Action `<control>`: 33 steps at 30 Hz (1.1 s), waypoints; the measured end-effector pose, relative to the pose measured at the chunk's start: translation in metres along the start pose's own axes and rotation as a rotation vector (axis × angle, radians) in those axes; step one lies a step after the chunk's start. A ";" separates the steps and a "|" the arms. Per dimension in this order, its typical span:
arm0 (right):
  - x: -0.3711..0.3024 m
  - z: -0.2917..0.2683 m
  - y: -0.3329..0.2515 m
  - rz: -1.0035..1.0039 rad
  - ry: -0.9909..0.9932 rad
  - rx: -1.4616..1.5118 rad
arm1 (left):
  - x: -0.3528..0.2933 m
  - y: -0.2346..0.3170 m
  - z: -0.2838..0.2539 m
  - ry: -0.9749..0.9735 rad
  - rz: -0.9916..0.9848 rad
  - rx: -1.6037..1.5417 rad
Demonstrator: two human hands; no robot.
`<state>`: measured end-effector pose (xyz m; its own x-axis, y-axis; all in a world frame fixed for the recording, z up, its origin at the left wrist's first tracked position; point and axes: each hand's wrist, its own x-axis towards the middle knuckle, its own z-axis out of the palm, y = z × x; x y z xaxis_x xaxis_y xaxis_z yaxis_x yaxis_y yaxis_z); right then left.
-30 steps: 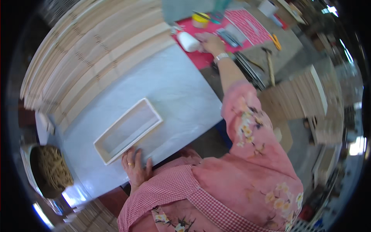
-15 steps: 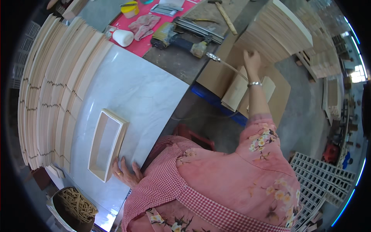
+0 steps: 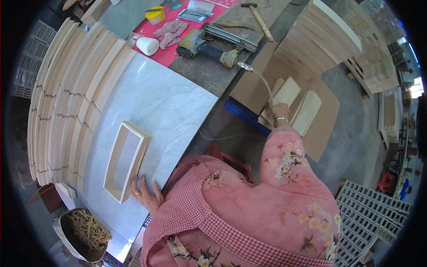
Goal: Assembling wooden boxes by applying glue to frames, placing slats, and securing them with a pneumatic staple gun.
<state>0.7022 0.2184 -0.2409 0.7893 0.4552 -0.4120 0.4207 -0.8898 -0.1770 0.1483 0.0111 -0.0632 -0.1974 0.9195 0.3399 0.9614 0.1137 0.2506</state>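
A shallow rectangular wooden frame with tall thin sides rests on the white marbled tabletop. Beside its near right corner, my left hand lies on the table with fingers spread, the foremost fingertip at the frame's side. A ring shows on one finger. Off to the right, my right hand reaches down onto a small stack of thin pale wooden boards lying on cardboard. Its fingertips are hidden, so whether they grip a board is unclear. A second small pile of boards lies right of that hand.
Tall curved rows of grooved wooden strips line the table's left. A nail gun with a hose lies at the back, near a hammer, glue bottle and cloth. A high board stack stands far right.
My right hand has come nearer, from the foot of the tall board stack to the small pile on the cardboard. My left hand stays beside the frame.
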 end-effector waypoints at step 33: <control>-0.492 -0.076 -0.291 -2.624 -0.499 -0.364 | -0.019 -0.079 -0.077 0.374 -0.728 -0.433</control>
<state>0.2252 0.2563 0.0808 -0.9888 -0.0751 0.1288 -0.1109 0.9479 -0.2988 0.0615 -0.0440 -0.0199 -0.8460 0.4867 0.2177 0.4358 0.3959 0.8083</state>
